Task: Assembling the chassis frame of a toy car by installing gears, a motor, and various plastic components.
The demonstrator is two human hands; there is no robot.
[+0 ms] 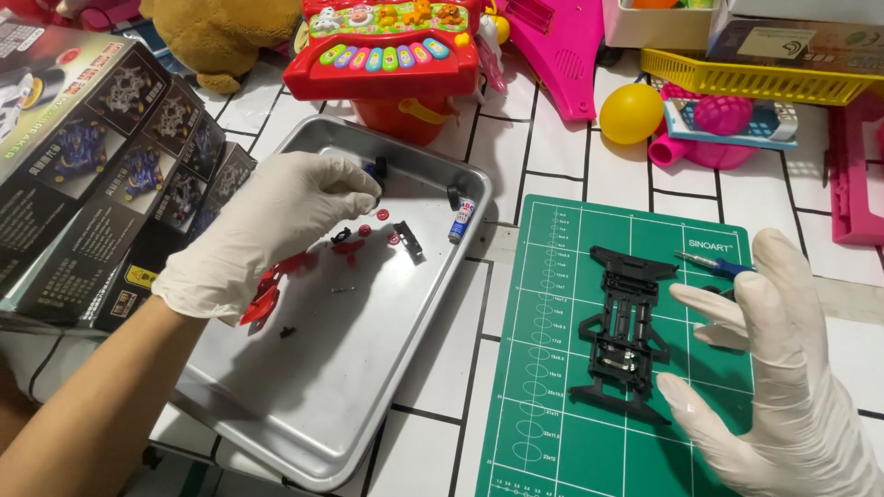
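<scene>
- My left hand [267, 230], in a white glove, is over the metal tray [368, 405], fingertips pinched on a small dark blue part [373, 170] at the tray's far end.
- Just beyond those fingertips, nearer me, lie tiny red round pieces [379, 214], and a red plastic frame [267, 285] shows from under my palm.
- To the right of my pinch lies a small glue tube [460, 223], beside a black bracket [410, 241].
- My right hand [783, 368], also gloved, is spread wide and holds nothing; its fingers hover just right of the black toy-car chassis [624, 336].
- The chassis lies flat on the green cutting mat [552, 387], apart from both hands, with my right fingertips nearest to it.
- A blue-handled screwdriver [723, 266] lies on the mat behind my right fingers.
- I judge this the picking stage: a small part is being lifted from the tray while the chassis waits.
- A next move would need a firm pinch across the gap and my right hand steadying the chassis; the part is small enough to slip.
</scene>
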